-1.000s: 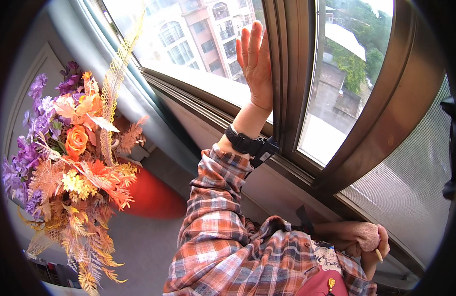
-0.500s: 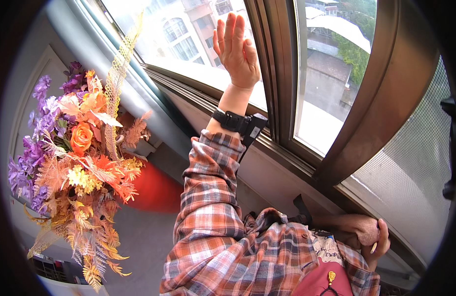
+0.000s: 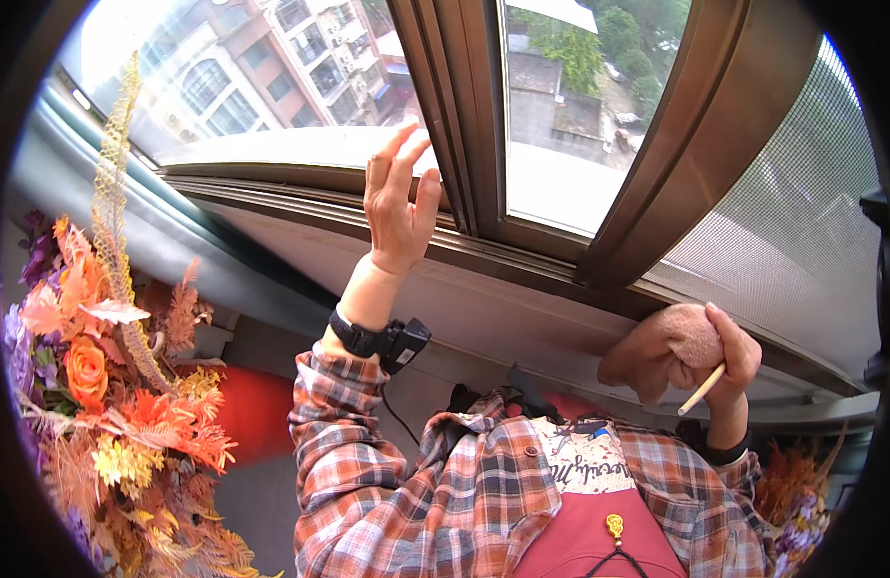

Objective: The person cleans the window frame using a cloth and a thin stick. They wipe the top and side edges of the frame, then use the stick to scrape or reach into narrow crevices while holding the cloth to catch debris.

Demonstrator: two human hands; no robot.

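My left hand [image 3: 399,207] is raised in front of the sliding window, its fingers stretched out and holding nothing. Its fingertips come up beside the brown vertical window frame [image 3: 457,125]; whether they touch it I cannot tell. At the right, my right hand [image 3: 739,358] is closed on a folded brownish-pink cloth [image 3: 657,349]. A thin pale wooden stick [image 3: 702,389] pokes out from the same grip, its other end hidden. The cloth is close to the window's lower rail, below the mesh screen [image 3: 763,222].
A large bunch of orange, purple and yellow artificial flowers [image 3: 87,374] stands at the left, next to a pale curtain [image 3: 166,246]. Behind it is a rounded red object [image 3: 248,412]. More flowers [image 3: 801,486] show at the lower right. A window track [image 3: 301,204] runs along the sill.
The view has swung, shifting flowers and window leftward. My left hand has come lower, from in front of the glass to beside the frame. My right hand has lifted the cloth and stick into fuller view.
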